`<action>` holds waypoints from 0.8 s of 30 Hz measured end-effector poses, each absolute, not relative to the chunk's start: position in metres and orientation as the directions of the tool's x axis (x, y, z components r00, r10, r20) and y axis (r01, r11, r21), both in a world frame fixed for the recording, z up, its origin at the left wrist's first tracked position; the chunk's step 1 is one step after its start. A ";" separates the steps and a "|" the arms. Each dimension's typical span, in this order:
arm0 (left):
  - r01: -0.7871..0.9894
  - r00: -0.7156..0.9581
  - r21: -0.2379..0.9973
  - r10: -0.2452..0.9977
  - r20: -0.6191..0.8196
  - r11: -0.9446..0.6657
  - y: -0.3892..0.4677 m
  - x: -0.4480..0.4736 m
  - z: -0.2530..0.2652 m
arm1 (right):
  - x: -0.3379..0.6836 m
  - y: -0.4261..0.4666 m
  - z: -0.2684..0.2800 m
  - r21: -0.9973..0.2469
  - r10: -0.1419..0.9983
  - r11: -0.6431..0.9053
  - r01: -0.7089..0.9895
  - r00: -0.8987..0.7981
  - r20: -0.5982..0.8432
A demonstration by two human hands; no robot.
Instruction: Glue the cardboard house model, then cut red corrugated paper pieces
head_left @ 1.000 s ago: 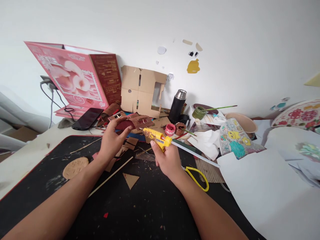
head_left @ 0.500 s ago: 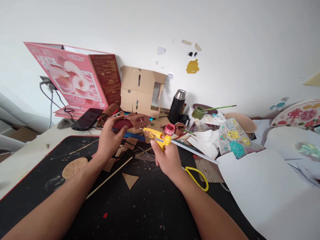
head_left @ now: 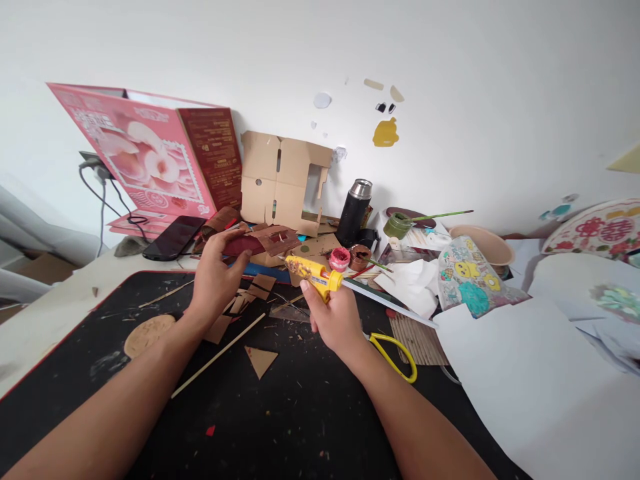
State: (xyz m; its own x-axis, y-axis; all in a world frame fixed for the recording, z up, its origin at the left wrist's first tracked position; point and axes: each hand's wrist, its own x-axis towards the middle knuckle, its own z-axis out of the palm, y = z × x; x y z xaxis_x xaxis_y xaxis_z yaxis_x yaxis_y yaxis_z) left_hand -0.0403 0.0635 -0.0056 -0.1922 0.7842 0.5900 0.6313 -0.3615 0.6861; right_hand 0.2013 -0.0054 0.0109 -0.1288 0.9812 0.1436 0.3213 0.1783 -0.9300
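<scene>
My right hand (head_left: pixel 334 319) is wrapped round the handle of a yellow glue gun (head_left: pixel 309 273). The gun's nozzle points left, and a long pale glue stick (head_left: pixel 390 301) sticks out of its back. With the thumb in front and the fingers behind, my left hand (head_left: pixel 217 277) grips a reddish-brown painted cardboard piece (head_left: pixel 274 241). The nozzle tip is close to the right end of this piece; I cannot tell whether they touch. Below it lie cardboard scraps (head_left: pixel 261 287) and a blue object (head_left: pixel 267 270), partly hidden.
A thin wooden stick (head_left: pixel 219 355), a cardboard triangle (head_left: pixel 261 361) and yellow-handled scissors (head_left: pixel 400 357) lie on the black mat (head_left: pixel 280 433). Behind stand a cut cardboard sheet (head_left: pixel 287 177), a black flask (head_left: pixel 354 213) and paint jars (head_left: pixel 339 259). A phone (head_left: pixel 175 239) is at left.
My left hand has shifted very slightly, its thumb a little lower, and the reddish-brown cardboard piece has tilted a touch with it. My right hand and the glue gun stay almost still.
</scene>
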 end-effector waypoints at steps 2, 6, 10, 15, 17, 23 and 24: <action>0.631 -0.189 0.683 0.781 0.595 -0.368 0.064 -0.041 -0.006 | 0.201 -0.006 0.011 -0.934 0.980 0.184 0.306 -0.125 0.153; 0.655 -0.149 0.646 0.771 0.619 -0.392 0.063 -0.041 -0.003 | 0.202 -0.007 0.012 -0.925 0.978 0.197 0.325 -0.133 0.162; 0.666 -0.131 0.627 0.764 0.632 -0.404 0.061 -0.039 0.000 | 0.202 -0.007 0.011 -0.905 0.979 0.197 0.377 -0.126 0.160; 0.685 -0.115 0.603 0.757 0.644 -0.409 0.060 -0.039 0.000 | 0.201 -0.006 0.005 -0.884 0.980 0.199 0.424 -0.112 0.167; 0.693 -0.114 0.596 0.753 0.648 -0.407 0.061 -0.039 -0.001 | 0.201 -0.006 0.004 -0.884 0.978 0.204 0.420 -0.114 0.172; 0.717 -0.110 0.566 0.735 0.669 -0.407 0.061 -0.039 -0.001 | 0.202 -0.004 0.006 -0.912 0.977 0.201 0.357 -0.136 0.162; 0.720 -0.110 0.561 0.732 0.672 -0.407 0.061 -0.039 -0.001 | 0.202 -0.004 0.007 -0.914 0.978 0.200 0.354 -0.136 0.161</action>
